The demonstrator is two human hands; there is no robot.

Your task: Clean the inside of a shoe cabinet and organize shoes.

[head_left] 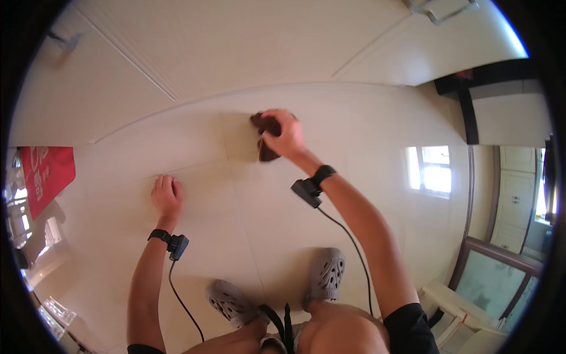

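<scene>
Head view: I am seeing the right hand [284, 135] gripping a crumpled dark brown cloth [269, 154], fingers and thumb clamping around it. The cloth is lying on the pale tiled floor [354, 159], near the base of the white cabinet fronts [218, 47]. The left hand [167, 197] is resting well apart from it, fingers curling together; I cannot tell whether its palm is meeting the tiles. Grey clogs [326, 274] are standing nearer the lower edge.

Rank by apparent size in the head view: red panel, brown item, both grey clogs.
1. Red panel
2. Left clog, right clog: too alike to rank
3. Brown item, partly covered by right hand
</scene>
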